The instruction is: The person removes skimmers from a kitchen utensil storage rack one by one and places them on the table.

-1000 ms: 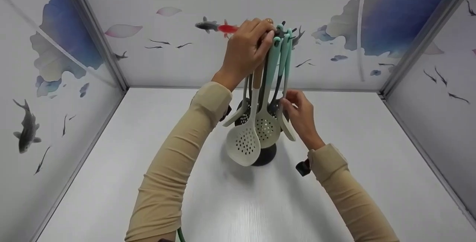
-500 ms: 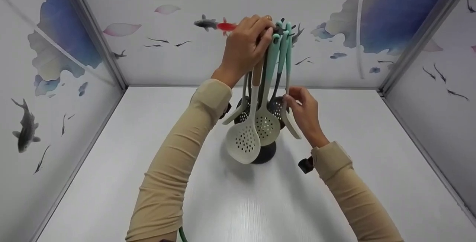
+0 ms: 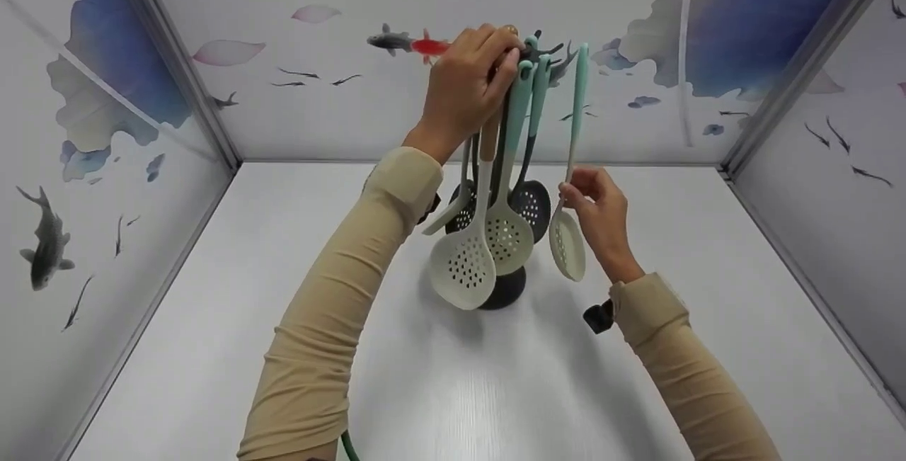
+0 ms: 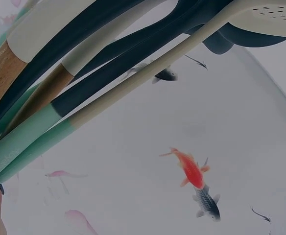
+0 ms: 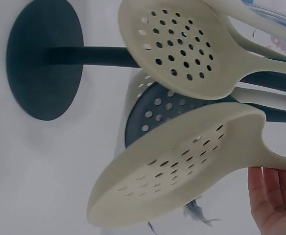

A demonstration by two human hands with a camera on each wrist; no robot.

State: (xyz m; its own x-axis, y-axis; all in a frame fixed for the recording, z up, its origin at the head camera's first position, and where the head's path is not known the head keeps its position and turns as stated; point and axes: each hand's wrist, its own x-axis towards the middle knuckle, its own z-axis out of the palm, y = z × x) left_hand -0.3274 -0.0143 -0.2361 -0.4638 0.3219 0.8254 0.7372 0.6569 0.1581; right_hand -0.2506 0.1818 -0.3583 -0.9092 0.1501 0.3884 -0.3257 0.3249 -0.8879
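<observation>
My right hand point(image 3: 601, 217) pinches the neck of a cream skimmer point(image 3: 568, 248) with a mint-green handle. This skimmer hangs upright, apart from the others and right of the black utensil stand point(image 3: 504, 292). Its holed bowl point(image 5: 177, 166) fills the middle of the right wrist view. At the stand's top, my left hand point(image 3: 468, 86) has its fingers curled over the rack, partly hiding the hooks. Still hanging there are a white skimmer point(image 3: 463, 273) with a wooden handle, a cream skimmer point(image 3: 508, 234) with a mint handle, and a dark skimmer point(image 3: 532, 207).
The stand rises from a white tabletop point(image 3: 453, 390). Printed panels with fish and petals enclose it at the back point(image 3: 354, 121) and both sides. More hanging utensils at the stand's left overlap one another. A green cable point(image 3: 348, 445) shows beside the left sleeve.
My right hand has moved right with the cream skimmer, whose handle has come off its hook. The skimmer's bowl has turned to show its holes. My left hand stays at the stand's top.
</observation>
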